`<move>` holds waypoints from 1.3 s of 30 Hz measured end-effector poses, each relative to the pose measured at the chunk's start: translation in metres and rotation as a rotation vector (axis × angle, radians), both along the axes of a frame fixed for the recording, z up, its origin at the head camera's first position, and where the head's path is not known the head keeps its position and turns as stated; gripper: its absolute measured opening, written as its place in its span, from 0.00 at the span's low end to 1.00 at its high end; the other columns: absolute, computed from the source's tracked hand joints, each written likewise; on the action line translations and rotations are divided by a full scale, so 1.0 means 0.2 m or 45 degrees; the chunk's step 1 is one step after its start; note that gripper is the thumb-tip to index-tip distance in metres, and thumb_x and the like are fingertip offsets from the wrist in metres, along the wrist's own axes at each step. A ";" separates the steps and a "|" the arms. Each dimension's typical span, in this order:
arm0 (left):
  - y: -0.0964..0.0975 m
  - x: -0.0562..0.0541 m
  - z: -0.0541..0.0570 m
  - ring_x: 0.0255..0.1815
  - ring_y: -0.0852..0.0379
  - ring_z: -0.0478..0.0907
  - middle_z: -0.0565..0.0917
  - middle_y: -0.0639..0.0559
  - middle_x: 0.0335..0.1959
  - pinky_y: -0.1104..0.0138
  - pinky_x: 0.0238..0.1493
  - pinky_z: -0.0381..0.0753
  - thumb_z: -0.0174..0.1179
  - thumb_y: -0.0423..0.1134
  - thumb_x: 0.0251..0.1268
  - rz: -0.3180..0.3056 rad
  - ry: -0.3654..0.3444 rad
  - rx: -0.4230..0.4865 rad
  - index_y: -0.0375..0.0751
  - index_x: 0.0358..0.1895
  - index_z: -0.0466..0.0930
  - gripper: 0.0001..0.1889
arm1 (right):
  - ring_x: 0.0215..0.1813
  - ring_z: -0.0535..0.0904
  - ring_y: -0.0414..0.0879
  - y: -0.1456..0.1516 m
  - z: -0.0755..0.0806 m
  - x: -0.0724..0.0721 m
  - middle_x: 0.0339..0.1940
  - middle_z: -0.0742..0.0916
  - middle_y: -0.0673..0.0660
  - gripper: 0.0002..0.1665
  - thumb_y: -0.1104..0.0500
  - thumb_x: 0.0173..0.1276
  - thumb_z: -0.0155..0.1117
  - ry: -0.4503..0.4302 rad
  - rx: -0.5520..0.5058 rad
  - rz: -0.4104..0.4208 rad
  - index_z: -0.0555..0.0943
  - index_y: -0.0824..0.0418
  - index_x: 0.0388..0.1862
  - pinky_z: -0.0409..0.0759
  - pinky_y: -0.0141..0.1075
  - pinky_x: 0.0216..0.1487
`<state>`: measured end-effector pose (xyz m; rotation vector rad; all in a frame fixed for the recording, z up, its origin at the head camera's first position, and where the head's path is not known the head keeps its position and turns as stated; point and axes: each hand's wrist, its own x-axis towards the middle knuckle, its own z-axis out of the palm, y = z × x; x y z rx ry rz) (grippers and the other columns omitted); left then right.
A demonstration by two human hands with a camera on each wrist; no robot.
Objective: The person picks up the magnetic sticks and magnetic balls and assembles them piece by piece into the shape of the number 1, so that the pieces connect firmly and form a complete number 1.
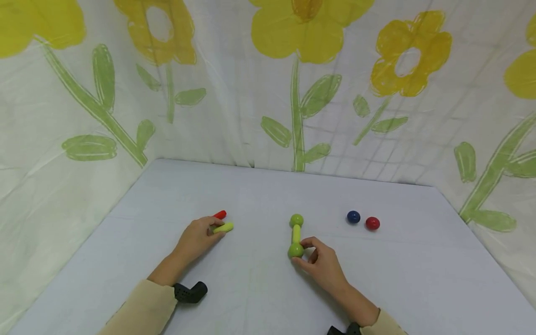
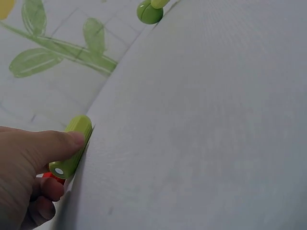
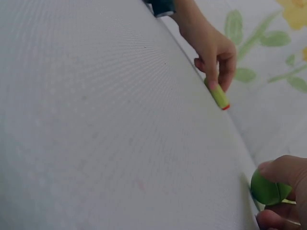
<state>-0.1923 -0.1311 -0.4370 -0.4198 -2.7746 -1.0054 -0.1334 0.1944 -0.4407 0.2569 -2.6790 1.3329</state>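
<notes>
My left hand (image 1: 196, 243) pinches a yellow-green rod (image 2: 79, 129) between thumb and fingers, low over the white table. Just beyond it lies a red rod (image 1: 220, 214), partly hidden by the fingers. Near the table's middle, a yellow-green rod (image 1: 296, 234) stands between two green balls, forming a dumbbell shape that points away from me. Its near green ball (image 1: 295, 251) is held between the thumb and fingers of my right hand (image 1: 325, 267). The far green ball (image 1: 297, 220) touches the rod's other end, untouched by either hand.
A dark blue ball (image 1: 353, 217) and a red ball (image 1: 372, 223) sit side by side at the right, beyond my right hand. Behind the white table (image 1: 251, 288) hangs a curtain (image 1: 226, 121) with painted yellow flowers. Both wrists carry black devices (image 1: 190, 292).
</notes>
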 end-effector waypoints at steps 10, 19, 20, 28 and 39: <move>0.03 0.01 0.02 0.26 0.59 0.67 0.80 0.51 0.36 0.67 0.26 0.67 0.68 0.36 0.59 -0.048 -0.040 -0.103 0.33 0.50 0.83 0.17 | 0.20 0.69 0.37 0.00 0.00 0.00 0.40 0.85 0.51 0.17 0.64 0.56 0.76 -0.023 -0.028 0.011 0.81 0.58 0.43 0.68 0.29 0.19; 0.04 0.03 0.05 0.28 0.58 0.67 0.80 0.50 0.37 0.66 0.29 0.68 0.68 0.35 0.60 -0.034 -0.055 -0.103 0.33 0.49 0.83 0.15 | 0.19 0.68 0.37 0.00 0.02 0.01 0.40 0.85 0.53 0.16 0.64 0.57 0.75 -0.026 -0.075 0.017 0.81 0.60 0.43 0.67 0.28 0.18; 0.04 0.03 0.05 0.29 0.58 0.68 0.81 0.50 0.37 0.66 0.29 0.68 0.68 0.35 0.60 -0.031 -0.056 -0.095 0.33 0.49 0.83 0.15 | 0.19 0.68 0.37 0.00 0.02 0.01 0.40 0.85 0.53 0.16 0.64 0.57 0.75 -0.023 -0.081 0.019 0.81 0.61 0.43 0.67 0.28 0.18; 0.04 0.02 0.05 0.29 0.58 0.70 0.83 0.46 0.43 0.65 0.30 0.71 0.65 0.34 0.62 -0.057 -0.207 0.024 0.34 0.48 0.82 0.13 | 0.19 0.68 0.37 0.00 0.02 0.00 0.40 0.85 0.54 0.16 0.63 0.57 0.75 -0.041 -0.077 0.004 0.80 0.61 0.43 0.68 0.29 0.19; 0.09 0.02 0.08 0.20 0.60 0.68 0.81 0.45 0.44 0.71 0.23 0.70 0.63 0.33 0.65 -0.226 -0.527 0.383 0.29 0.50 0.80 0.14 | 0.19 0.72 0.39 0.02 0.03 -0.05 0.42 0.85 0.57 0.16 0.63 0.59 0.74 -0.089 -0.079 0.040 0.79 0.63 0.44 0.72 0.30 0.19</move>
